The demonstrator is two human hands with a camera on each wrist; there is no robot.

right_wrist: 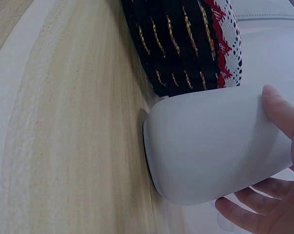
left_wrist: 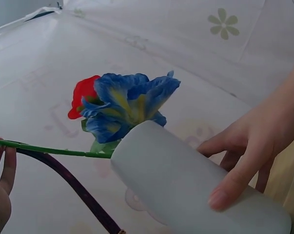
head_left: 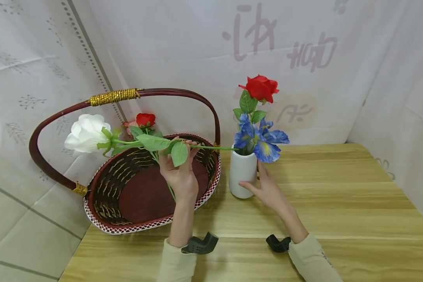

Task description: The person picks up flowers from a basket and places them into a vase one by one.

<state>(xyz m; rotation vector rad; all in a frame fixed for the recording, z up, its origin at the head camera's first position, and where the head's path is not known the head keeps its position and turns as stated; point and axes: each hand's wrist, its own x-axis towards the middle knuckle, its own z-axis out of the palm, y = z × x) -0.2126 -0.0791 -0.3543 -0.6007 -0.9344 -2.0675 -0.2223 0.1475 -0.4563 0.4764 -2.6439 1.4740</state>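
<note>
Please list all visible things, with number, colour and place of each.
Table: 1, light brown, foreground
Basket: 1, dark red, table's left
Vase: 1, white, right of basket
Large red flower: 1, red, in vase
Blue flower: at least 1, blue, in vase
Small red flower: 1, red, basket's far side
Pink flower: 1, pink, beside small red flower
White flower: 1, white, stem end at vase mouth
Cloth: count unclear, whitish, behind table
Devices: 2, black, at wrists
Sleeves: 2, cream, on forearms
Left hand: 1, holding white flower's stem
Right hand: 1, gripping vase
</note>
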